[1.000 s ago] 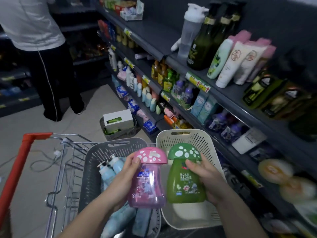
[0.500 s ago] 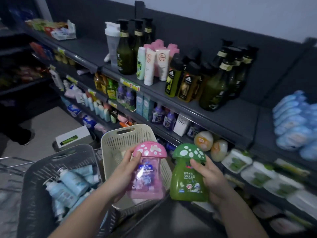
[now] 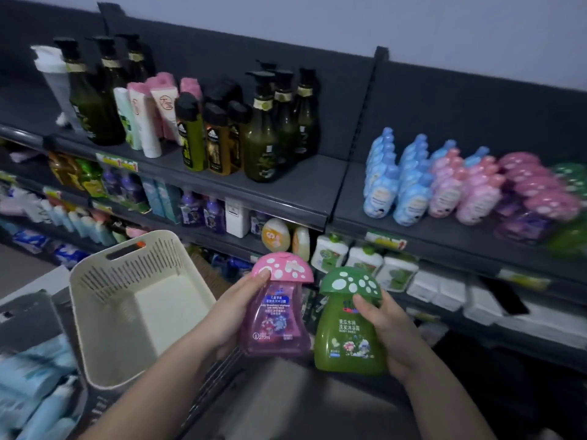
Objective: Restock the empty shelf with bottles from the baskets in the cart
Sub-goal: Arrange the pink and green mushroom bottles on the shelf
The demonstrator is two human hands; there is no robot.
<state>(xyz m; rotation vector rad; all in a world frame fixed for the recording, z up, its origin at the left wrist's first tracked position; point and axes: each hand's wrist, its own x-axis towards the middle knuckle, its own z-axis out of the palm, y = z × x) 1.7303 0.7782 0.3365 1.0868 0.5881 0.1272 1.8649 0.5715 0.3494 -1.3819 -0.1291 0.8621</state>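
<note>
My left hand [image 3: 232,315] grips a pink mushroom-capped bottle [image 3: 276,315] upright, thumb on its cap. Beside it, my right hand [image 3: 390,335] holds a green mushroom-capped bottle [image 3: 347,325]. Both are held in front of the shelving, right of the cream basket [image 3: 95,300], which shows a bare bottom. At the lower left, light blue bottles [image 3: 35,392] lie in the grey basket [image 3: 28,315]. The dark top shelf [image 3: 438,236] at the right carries rows of blue, pink, and mushroom-capped bottles, with bare space along its front.
Dark green pump bottles [image 3: 270,134], tubes and shower gels stand on the top shelf section at the left. Lower shelves hold white jars [image 3: 330,255] and small boxes. A vertical shelf divider [image 3: 355,134] separates the two top sections.
My view has swung right, from the cart and aisle to the shelf section with the blue and pink bottles. Both hands keep their bottles, carried slightly right.
</note>
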